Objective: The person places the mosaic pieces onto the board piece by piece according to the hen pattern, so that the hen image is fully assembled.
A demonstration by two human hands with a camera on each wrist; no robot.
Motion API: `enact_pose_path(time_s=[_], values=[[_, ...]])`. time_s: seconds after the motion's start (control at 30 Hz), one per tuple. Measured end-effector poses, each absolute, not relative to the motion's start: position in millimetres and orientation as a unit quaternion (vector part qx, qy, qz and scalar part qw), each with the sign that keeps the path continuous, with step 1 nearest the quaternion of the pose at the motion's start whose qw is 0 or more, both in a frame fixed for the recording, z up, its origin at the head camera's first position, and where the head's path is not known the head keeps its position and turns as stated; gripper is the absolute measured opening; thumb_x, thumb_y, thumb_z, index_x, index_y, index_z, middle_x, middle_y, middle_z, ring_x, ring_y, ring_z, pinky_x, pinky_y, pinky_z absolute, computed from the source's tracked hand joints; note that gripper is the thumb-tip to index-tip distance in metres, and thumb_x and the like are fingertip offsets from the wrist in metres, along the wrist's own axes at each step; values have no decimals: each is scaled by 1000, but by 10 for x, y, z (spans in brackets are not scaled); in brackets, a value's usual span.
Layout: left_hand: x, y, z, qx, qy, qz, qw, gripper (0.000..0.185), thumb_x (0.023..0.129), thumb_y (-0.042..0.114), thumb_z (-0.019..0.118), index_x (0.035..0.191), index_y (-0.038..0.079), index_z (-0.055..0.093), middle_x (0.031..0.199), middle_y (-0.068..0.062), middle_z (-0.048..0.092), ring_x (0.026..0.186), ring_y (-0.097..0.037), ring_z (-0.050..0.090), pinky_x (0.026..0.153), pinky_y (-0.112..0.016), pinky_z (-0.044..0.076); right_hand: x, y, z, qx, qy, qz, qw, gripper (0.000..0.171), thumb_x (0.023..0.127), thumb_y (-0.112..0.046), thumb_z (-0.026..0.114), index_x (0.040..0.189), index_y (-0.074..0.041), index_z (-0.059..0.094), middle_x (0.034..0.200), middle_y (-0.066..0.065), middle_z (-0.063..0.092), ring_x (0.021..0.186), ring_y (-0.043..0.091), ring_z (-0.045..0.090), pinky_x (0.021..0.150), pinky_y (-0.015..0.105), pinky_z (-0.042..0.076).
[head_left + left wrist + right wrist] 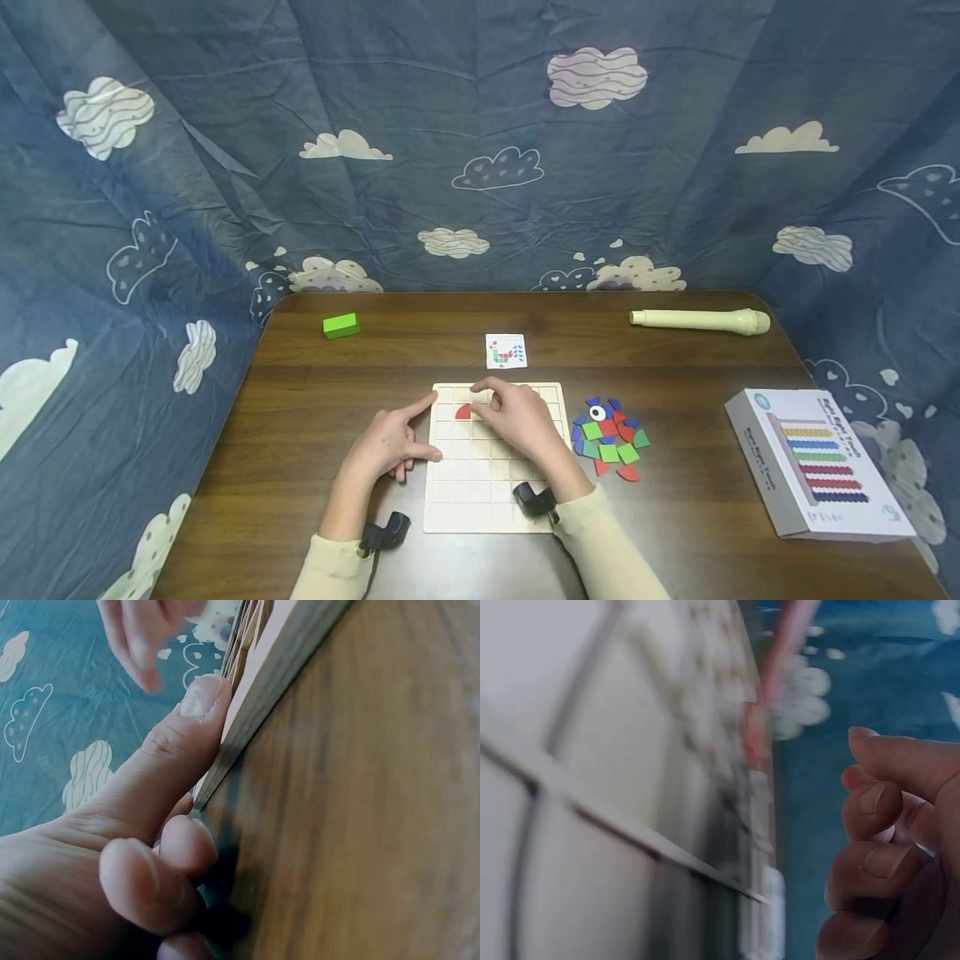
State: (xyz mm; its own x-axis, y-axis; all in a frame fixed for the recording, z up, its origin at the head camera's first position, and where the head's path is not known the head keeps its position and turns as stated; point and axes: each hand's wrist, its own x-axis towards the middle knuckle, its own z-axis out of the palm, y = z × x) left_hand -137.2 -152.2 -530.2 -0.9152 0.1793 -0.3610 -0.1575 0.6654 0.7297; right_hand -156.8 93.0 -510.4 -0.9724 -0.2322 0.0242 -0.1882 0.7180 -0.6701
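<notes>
The left hand [386,442] spreads thumb and index finger apart against a square, pale wooden grid board [480,492] at 9 to 10 o'clock. The right hand [521,417], thumb and index fingertips apart, hovers near 12 o'clock. A red quarter-circle tile [463,412] lies on the board at 11 o'clock.

Card [506,351] behind board [450,492]; pieces [607,428] to its right, some seemingly overlapping.

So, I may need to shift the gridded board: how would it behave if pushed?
The gridded board looks stiff, judging by its straight edges. Thin and lying flat, it would probably slide rather than tip. Raised grid lines might keep the red piece from slipping.
</notes>
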Motion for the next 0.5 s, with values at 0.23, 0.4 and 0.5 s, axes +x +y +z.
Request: enact_pose_path(time_s=[0.23,0.4,0.5], values=[[-1373,-1512,-5320,-4,887,413,207,105,72,24,100,160,41,46,49,0,53,33,-12,54,39,-28,48,-1417,1616,-4862,-88,902,-423,-17,25,98,-25,78,121,-15,77,63,-4,53,53,7,42,53,25,36],[-1375,-1513,-5318,-1,885,417,209,104,72,23,99,161,40,46,50,-1,53,34,-12,54,40,-28,49,-1305,2173,-4874,-48,898,-435,-38,27,101,-22,75,126,-13,75,66,-2,54,55,7,43,54,27,39],[-1372,-1511,-5312,-1,883,420,211,104,73,23,99,161,40,46,50,-1,53,34,-12,54,41,-29,50,-1260,2451,-4936,-15,903,-428,-42,29,102,-26,74,128,-13,73,67,-1,53,57,9,44,54,28,40]])
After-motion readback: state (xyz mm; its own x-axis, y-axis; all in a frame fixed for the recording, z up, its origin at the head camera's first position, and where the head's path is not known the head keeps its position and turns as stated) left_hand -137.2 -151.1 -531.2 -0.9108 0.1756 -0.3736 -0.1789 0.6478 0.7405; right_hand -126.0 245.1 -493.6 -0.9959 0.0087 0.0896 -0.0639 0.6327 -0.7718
